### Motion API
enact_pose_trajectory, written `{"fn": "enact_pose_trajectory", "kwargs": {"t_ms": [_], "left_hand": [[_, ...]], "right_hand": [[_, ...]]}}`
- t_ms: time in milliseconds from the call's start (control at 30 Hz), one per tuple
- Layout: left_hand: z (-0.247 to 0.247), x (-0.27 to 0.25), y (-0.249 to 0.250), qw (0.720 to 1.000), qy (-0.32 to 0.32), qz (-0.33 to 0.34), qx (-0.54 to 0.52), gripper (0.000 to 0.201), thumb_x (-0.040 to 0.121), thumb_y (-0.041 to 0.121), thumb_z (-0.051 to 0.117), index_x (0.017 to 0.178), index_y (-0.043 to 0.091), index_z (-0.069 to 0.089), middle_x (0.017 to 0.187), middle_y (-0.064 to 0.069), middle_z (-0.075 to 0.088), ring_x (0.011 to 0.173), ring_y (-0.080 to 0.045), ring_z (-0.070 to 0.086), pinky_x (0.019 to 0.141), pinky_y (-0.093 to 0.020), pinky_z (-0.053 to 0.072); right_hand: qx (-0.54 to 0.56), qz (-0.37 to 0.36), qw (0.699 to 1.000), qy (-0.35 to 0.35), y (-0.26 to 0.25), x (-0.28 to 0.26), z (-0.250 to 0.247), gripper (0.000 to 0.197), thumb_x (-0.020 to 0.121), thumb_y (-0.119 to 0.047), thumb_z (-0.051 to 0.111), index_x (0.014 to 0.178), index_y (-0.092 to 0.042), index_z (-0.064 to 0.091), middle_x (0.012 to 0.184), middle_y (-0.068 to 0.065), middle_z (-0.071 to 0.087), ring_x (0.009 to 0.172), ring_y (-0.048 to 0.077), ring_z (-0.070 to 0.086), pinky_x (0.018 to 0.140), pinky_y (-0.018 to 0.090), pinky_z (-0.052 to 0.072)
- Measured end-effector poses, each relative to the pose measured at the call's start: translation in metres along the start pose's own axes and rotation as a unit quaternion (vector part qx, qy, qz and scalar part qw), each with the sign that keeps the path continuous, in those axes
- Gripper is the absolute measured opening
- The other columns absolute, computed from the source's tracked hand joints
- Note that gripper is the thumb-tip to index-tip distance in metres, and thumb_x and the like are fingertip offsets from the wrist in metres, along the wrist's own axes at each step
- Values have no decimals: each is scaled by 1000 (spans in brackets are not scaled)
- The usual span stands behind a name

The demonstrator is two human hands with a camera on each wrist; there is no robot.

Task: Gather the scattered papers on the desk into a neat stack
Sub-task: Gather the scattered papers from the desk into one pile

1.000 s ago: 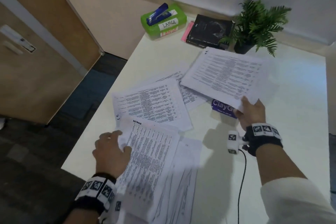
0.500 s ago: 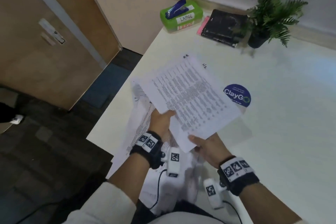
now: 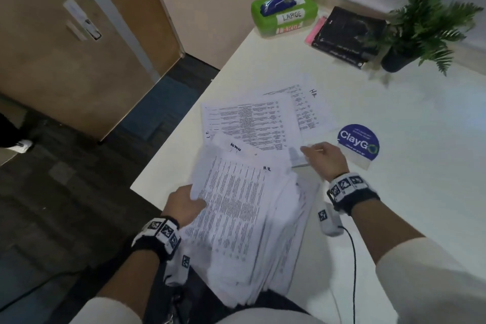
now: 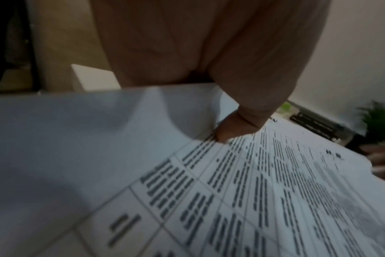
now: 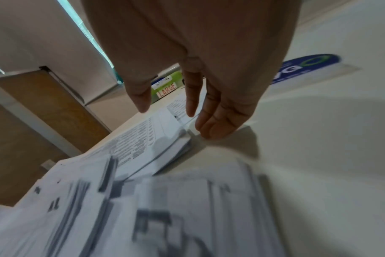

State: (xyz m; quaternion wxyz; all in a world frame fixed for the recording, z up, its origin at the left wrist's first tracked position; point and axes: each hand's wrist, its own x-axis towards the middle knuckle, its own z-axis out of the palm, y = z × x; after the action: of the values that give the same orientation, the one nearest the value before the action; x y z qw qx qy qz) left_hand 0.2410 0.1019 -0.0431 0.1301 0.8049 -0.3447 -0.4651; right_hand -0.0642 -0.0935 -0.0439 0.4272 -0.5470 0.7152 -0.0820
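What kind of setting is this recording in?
Most likely an office: a white desk strewn with printed papers, a stapler on a green box labelled LARGE, and a wooden door beside carpeted flooring.

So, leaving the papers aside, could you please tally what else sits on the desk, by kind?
Green box: 1
Stapler, on the box: 1
Black book: 1
Pink item under the book: 1
Potted plant: 1
Round sticker: 1
Total: 6

printed text on papers [image 3: 244,208] blurred; stack's near edge cut off.
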Motion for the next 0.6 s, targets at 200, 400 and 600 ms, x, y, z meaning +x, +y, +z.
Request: {"fn": "enact_pose_trajectory", "kwargs": {"t_ms": [200, 400, 600], "left_hand": [[12, 2, -2, 998, 31, 40, 29, 36, 87, 14, 52, 121, 17, 61, 100, -3, 70, 73, -14, 64, 69, -21, 50], [12, 7, -4, 997, 30, 53, 51, 31, 83, 13, 50, 112, 14, 60, 95, -1, 70, 66, -14, 65, 64, -30, 58], [7, 6, 10, 976, 109, 17, 186, 73, 79, 30, 64, 142, 18, 30, 123, -11, 44, 112, -31, 47, 93, -47, 46]], "right_hand": [[-75, 23, 997, -25, -49, 33, 27, 50, 77, -55, 74, 100, -11, 63, 104, 9, 64, 86, 21, 60, 72, 28, 46], [13, 27, 998, -59, -56, 38, 35, 28, 88, -25, 71, 109, -7, 70, 106, 10, 71, 98, 33, 68, 89, 44, 57], [165, -90, 982, 17, -44, 20, 3, 10, 97, -17, 62, 102, -24, 57, 102, -1, 69, 91, 22, 67, 87, 38, 52]]}}
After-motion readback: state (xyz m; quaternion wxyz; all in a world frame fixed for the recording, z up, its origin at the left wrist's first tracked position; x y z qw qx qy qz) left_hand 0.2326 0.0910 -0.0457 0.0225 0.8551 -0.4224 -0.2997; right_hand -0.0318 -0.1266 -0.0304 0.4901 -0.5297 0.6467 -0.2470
